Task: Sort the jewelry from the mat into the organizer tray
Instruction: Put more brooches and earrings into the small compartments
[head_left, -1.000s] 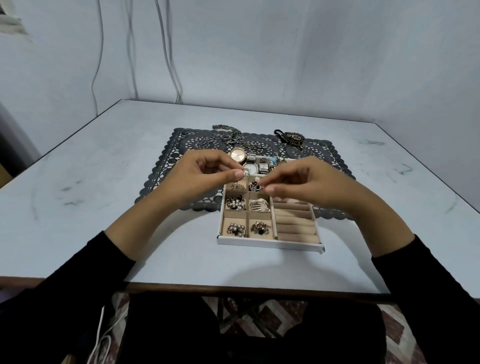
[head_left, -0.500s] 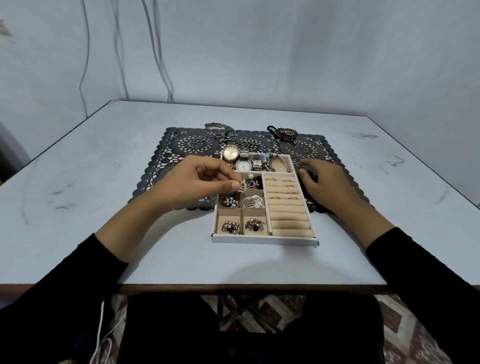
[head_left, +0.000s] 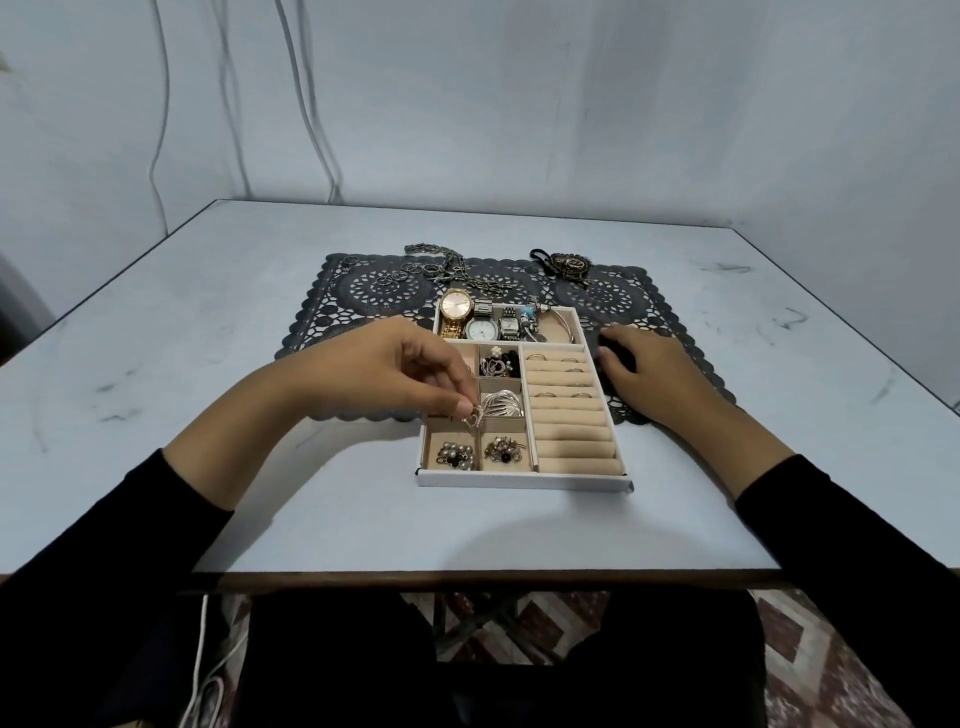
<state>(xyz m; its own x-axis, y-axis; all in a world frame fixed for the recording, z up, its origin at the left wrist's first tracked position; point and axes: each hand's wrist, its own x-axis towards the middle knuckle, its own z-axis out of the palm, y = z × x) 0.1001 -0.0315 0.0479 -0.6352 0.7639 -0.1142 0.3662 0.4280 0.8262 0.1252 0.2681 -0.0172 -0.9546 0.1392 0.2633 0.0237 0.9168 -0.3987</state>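
A white organizer tray (head_left: 524, 479) with beige compartments sits at the near edge of a dark lace mat (head_left: 363, 301). My left hand (head_left: 384, 369) hovers over the tray's left compartments, thumb and finger pinching a small silver earring (head_left: 475, 417) above the middle left cell. My right hand (head_left: 649, 374) rests flat on the mat just right of the tray, holding nothing. Watches (head_left: 457, 309) and a bangle fill the tray's back section, rings sit in the roll slots (head_left: 563, 374), and earrings fill the small cells. Chains (head_left: 457, 270), loose rings (head_left: 410, 273) and a dark ornament (head_left: 569, 265) lie on the mat's far edge.
The pale table (head_left: 208, 364) ends at a near edge just below the tray. Grey walls with hanging cables (head_left: 311, 104) stand behind. A white cable (head_left: 200, 670) hangs below the table on the left.
My right hand has left the earring and moved right, down onto the mat beside the tray. My left hand has carried the earring lower and nearer over the tray's left cells.
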